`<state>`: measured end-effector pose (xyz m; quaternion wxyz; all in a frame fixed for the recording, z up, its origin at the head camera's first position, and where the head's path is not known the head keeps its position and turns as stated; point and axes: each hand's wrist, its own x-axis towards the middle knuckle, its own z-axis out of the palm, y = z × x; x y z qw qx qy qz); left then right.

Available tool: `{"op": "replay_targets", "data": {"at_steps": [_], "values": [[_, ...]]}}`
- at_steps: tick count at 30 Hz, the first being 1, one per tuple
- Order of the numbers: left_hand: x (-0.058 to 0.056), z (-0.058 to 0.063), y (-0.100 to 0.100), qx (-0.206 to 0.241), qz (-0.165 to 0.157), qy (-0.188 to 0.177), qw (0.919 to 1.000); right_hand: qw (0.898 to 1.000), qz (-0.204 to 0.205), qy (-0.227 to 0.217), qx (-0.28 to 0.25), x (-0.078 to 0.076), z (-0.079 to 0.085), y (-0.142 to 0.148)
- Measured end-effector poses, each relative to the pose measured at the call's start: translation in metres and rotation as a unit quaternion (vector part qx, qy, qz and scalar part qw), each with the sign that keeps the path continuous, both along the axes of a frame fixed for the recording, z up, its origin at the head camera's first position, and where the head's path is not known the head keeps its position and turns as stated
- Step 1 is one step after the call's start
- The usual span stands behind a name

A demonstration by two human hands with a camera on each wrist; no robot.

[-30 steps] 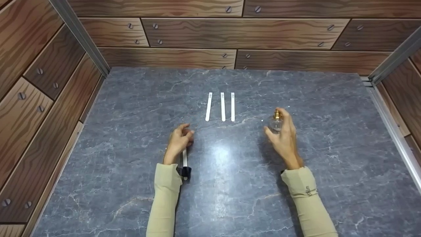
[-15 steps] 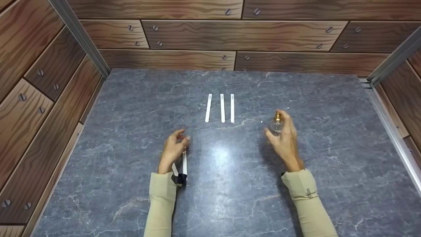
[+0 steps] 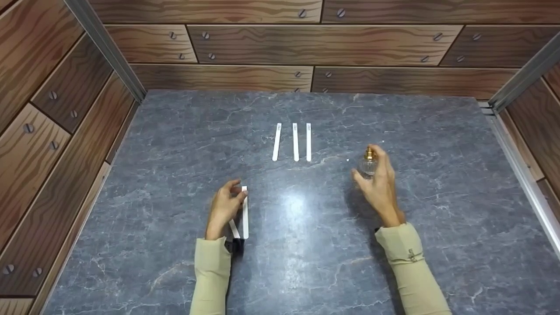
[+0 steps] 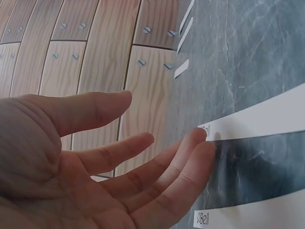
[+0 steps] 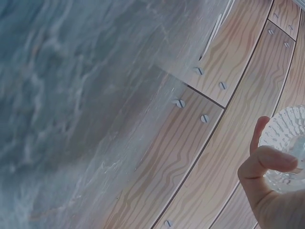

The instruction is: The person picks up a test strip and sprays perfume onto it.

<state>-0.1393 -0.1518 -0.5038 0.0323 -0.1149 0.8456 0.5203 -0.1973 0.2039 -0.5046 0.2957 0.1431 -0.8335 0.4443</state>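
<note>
At the near edge, two pale sleeves reach in over the grey marbled counter. Just ahead, a straight white paper test strip lies beside a slanted test strip, partly covered by the left hand. That hand is loosely spread, thumb apart from bent fingers; whether its fingertips touch the straight strip cannot be told. Both strips bear print reading "Bell" at the far end. Farther right, the right hand grips a clear ribbed-glass perfume bottle with a gold sprayer. Beyond, three more test strips lie side by side, the leftmost tilted, before the wood-plank-patterned wall.
</note>
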Motion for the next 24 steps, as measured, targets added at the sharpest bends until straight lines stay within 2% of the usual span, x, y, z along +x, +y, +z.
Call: {"op": "replay_targets", "data": {"at_steps": [15, 24], "values": [[0.014, -0.008, 0.002, -0.006, 0.013, 0.014, 0.9998, 1.0, -0.008, 0.003, 0.006, 0.001, 0.0, 0.0], [0.025, -0.01, 0.004, -0.047, 0.01, 0.029, 0.9985, 1.0, 0.002, 0.006, 0.003, 0.001, 0.001, 0.001]]}}
